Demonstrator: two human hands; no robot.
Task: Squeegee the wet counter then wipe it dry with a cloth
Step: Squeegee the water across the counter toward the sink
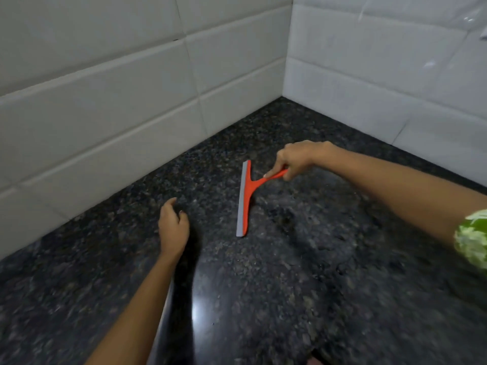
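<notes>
Right hand [295, 160] gripping red squeegee [246, 198] handle, blade on dark worktop [316, 272], left hand [172, 227] empty, loosely curled

counter [263, 285]: speckled dark stone, glossy | squeegee [246, 196]: red plastic, grey rubber-like blade | wall tiles [105, 101]: white, smooth

Our two bare arms, one patterned sleeve

We see our left hand [172, 227] and right hand [296, 158] uncovered, with no gloves, rings, watch or bands on the fingers and wrists that show. Both forearms are bare for their whole visible length. Well back from our right hand, at the upper arm, the edge of a short sleeve [473, 239] comes into view: green cloth with a pale, whitish leafy or blotched print, blurred so the pattern is hard to read. No sleeve shows behind our left hand; that arm leaves the picture still uncovered.
</notes>
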